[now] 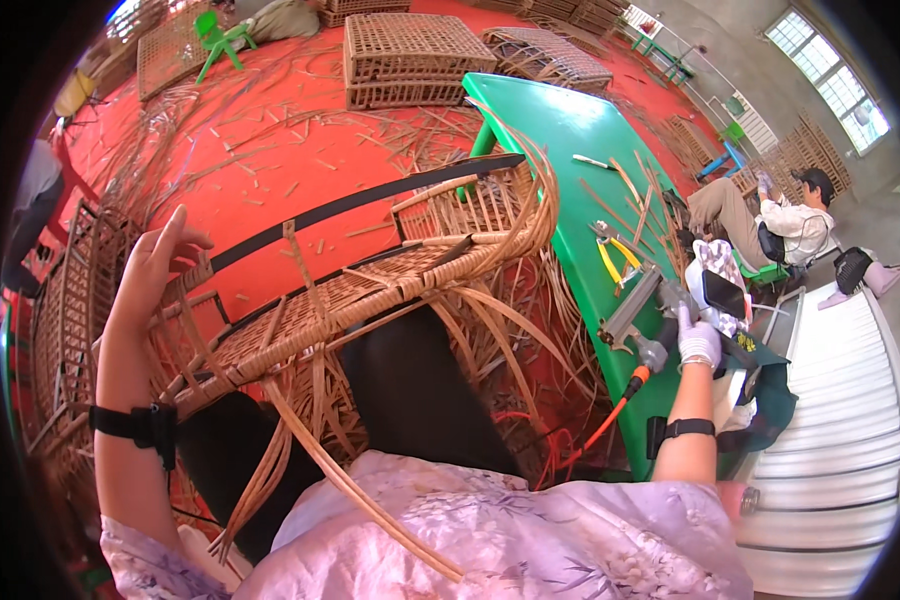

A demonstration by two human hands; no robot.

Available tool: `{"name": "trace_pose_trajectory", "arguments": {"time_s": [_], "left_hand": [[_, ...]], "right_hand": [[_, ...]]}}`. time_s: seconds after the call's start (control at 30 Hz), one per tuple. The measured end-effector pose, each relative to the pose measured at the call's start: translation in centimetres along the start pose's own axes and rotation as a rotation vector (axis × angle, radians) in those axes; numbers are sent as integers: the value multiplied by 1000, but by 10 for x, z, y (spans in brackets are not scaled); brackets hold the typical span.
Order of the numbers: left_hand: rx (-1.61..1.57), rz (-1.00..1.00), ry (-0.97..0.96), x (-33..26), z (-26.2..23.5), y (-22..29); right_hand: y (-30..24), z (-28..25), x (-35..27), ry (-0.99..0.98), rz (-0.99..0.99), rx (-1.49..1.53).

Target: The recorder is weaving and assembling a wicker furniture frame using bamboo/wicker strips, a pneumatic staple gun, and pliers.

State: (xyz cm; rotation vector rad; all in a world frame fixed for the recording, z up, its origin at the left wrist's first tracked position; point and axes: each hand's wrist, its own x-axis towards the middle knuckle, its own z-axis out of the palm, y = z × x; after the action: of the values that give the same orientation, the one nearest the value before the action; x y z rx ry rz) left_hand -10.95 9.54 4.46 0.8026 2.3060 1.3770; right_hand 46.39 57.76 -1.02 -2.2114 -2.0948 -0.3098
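Note:
A half-woven rattan chair frame (pixel 370 290) with a black metal rim lies across my lap, loose cane strips hanging from it. My left hand (pixel 155 265) rests on the frame's left end, fingers stretched out and gripping its edge. My right hand (pixel 698 338), in a white glove, is closed around the handle of a grey pneumatic staple gun (pixel 635 315) that lies on the green table (pixel 560 130). An orange air hose (pixel 610 415) runs down from the gun.
Yellow-handled pliers (pixel 615 255) and cane strips lie on the green table. Woven rattan crates (pixel 410 55) stand on the red floor among scattered cane. A seated person (pixel 770 210) works at the right. A white corrugated sheet (pixel 830 420) lies at my right.

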Motion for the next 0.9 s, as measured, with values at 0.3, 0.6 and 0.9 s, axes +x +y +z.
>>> {"name": "trace_pose_trajectory", "arguments": {"time_s": [0.3, 0.6, 0.9], "left_hand": [[-124, 109, -118, 0, -4, -2], [-96, 118, -110, -1, -3, -1], [-30, 136, -117, 0, -8, 0]], "right_hand": [[-111, -29, 19, -256, -492, -52], [-148, -33, 38, -520, -576, -262], [-158, -26, 14, -256, -549, -299]]}}
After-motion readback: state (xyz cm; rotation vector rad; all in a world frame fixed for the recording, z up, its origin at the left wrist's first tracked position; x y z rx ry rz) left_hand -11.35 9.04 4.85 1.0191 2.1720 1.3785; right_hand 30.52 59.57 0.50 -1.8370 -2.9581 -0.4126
